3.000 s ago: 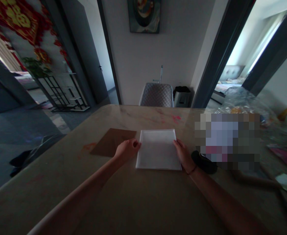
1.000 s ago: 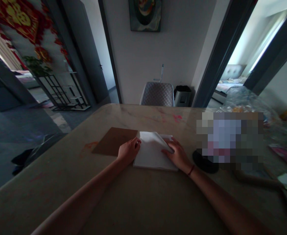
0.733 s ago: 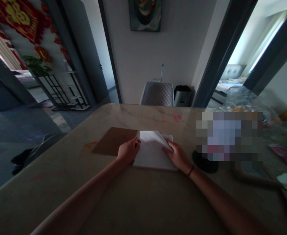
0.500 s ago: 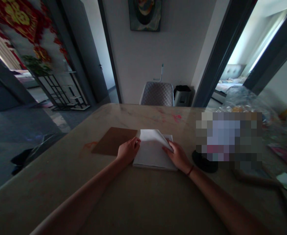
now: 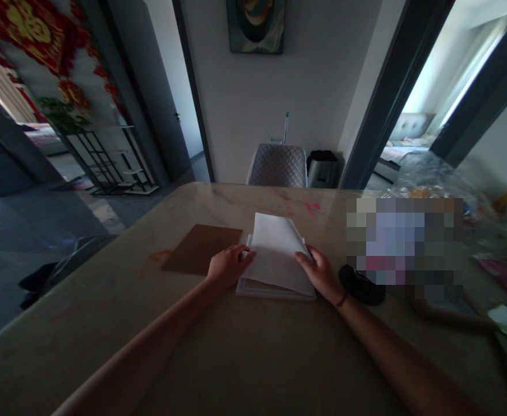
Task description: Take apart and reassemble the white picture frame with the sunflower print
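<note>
A white sheet of paper [image 5: 279, 248] lies turned at a slant over a shallow white-edged frame [image 5: 275, 296], whose near rim and brownish inside show below it. My right hand [image 5: 320, 273] grips the sheet's right edge, thumb on top and fingers hidden beneath. At the left edge, my left hand [image 5: 230, 266] is closed, with its thumb and fingertips on the sheet's border. To the left, a flat brown board [image 5: 199, 248] rests on the table, partly behind my left hand.
The stone-patterned table [image 5: 253, 358] has red and orange marks. Right of my hand are a black round base [image 5: 361, 286] and a blurred-out object. Clear plastic bags [image 5: 435, 173] lie farther right. A grey quilted chair [image 5: 278, 166] stands beyond the far edge.
The white sheet has slid away from me and turned slightly, uncovering the frame's near part. My right hand has moved slightly right; my left thumb now reaches farther over the sheet.
</note>
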`<state>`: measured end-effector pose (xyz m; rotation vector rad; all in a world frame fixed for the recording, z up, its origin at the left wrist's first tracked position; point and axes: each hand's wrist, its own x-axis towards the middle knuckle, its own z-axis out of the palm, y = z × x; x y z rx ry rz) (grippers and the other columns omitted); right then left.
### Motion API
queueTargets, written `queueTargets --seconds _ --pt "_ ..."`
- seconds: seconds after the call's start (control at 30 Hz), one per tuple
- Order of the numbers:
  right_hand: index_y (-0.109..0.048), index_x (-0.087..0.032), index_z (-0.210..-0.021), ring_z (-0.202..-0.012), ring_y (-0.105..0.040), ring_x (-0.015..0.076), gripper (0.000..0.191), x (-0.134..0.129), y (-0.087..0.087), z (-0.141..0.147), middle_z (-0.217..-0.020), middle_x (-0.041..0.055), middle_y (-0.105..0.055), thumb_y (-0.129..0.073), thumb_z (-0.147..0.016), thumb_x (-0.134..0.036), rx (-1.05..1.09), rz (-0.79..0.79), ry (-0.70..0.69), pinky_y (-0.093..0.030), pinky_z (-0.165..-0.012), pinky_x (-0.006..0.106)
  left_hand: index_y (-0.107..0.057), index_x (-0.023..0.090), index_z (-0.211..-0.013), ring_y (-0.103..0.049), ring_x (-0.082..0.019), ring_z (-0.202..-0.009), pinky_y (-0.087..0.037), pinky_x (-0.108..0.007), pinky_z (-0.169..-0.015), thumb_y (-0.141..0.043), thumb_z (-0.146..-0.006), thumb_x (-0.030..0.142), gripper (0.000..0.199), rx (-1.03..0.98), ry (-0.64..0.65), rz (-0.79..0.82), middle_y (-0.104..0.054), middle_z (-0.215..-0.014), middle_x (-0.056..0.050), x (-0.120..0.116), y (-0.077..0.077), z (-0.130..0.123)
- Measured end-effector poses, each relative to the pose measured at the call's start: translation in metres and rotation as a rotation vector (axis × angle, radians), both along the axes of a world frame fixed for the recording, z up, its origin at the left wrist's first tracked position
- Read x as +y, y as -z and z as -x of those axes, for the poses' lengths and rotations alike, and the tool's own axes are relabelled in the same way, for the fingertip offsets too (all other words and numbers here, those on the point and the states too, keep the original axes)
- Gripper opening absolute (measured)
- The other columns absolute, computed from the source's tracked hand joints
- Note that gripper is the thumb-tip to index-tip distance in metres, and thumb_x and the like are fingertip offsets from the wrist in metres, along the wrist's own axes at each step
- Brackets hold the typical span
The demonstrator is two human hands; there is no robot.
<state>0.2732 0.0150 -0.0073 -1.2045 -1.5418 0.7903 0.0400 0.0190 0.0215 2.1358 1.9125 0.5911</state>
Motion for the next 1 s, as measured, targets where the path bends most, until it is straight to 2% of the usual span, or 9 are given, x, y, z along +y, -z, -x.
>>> queueTargets --seconds 0.17,0.33,0.47,0.57,0.7,0.87,1.0 --pt "-0.059 -0.013 -0.100 -0.094 -0.059 0.0260 0.047 -0.002 -0.004 0.002 -0.100 0.0115 -0.065 -0.054 -0.072 -0.051 0.082 0.020 0.046 -0.045 -0.081 0.035 -0.064 0.019 -0.076 -0.048 -0.012 -0.054 -0.030 -0.022 -0.050 -0.053 -0.070 0.058 0.041 -0.143 0.015 -0.008 -0.051 -0.057 0.003 0.006 0.006 0.001" --pt "-0.053 -0.014 -0.110 -0.097 -0.059 0.0251 0.056 0.001 -0.001 0.004 -0.105 0.0122 -0.063 -0.061 -0.066 -0.049 0.204 0.070 0.078 -0.047 -0.081 0.036 -0.057 0.017 -0.063 -0.042 -0.010 -0.050 -0.029 -0.021 -0.048 -0.054 -0.069 0.053 0.036 -0.345 0.012 -0.037 -0.044 -0.052 0.004 0.013 0.012 0.002" --pt "-0.051 -0.017 -0.114 -0.093 -0.061 0.0234 0.052 0.004 0.003 0.003 -0.100 0.0083 -0.065 -0.058 -0.069 -0.043 0.241 0.075 0.037 -0.048 -0.080 0.037 -0.055 0.017 -0.064 -0.041 -0.010 -0.048 -0.031 -0.021 -0.047 -0.052 -0.069 0.051 0.035 -0.517 0.012 -0.049 -0.046 -0.052 0.004 0.017 0.014 0.003" --pt "-0.049 -0.020 -0.117 -0.098 -0.059 0.0222 0.047 0.006 0.007 -0.001 -0.104 0.0061 -0.064 -0.052 -0.071 -0.032 0.201 0.058 0.005 -0.046 -0.084 0.037 -0.055 0.016 -0.066 -0.045 -0.011 -0.051 -0.034 -0.021 -0.047 -0.051 -0.070 0.049 0.033 -0.625 0.009 -0.054 -0.050 -0.056 0.003 0.020 0.017 0.005" --pt "-0.050 -0.020 -0.112 -0.110 -0.051 0.0208 0.051 0.007 0.014 -0.004 -0.115 0.0061 -0.057 -0.045 -0.062 -0.017 0.126 -0.025 -0.015 -0.039 -0.094 0.037 -0.055 0.016 -0.068 -0.048 -0.012 -0.052 -0.034 -0.021 -0.046 -0.053 -0.068 0.047 0.031 -0.723 -0.019 -0.054 -0.054 -0.059 0.001 0.024 0.021 0.008" --pt "-0.051 -0.020 -0.106 -0.105 -0.050 0.0231 0.053 0.006 0.020 -0.005 -0.109 0.0072 -0.057 -0.042 -0.054 -0.010 -0.137 -0.104 0.195 -0.038 -0.093 0.041 -0.055 0.016 -0.064 -0.045 -0.011 -0.048 -0.031 -0.020 -0.044 -0.059 -0.064 0.045 0.029 -0.780 -0.057 -0.060 -0.051 -0.054 0.003 0.024 0.022 0.010" --pt "-0.054 -0.018 -0.098 -0.099 -0.052 0.0244 0.044 0.005 0.019 -0.004 -0.101 0.0088 -0.058 -0.043 -0.056 -0.011 -0.320 -0.156 0.338 -0.039 -0.089 0.041 -0.054 0.016 -0.061 -0.042 -0.009 -0.046 -0.029 -0.020 -0.044 -0.061 -0.062 0.045 0.030 -0.825 -0.082 -0.051 -0.049 -0.051 0.004 0.023 0.019 0.010"
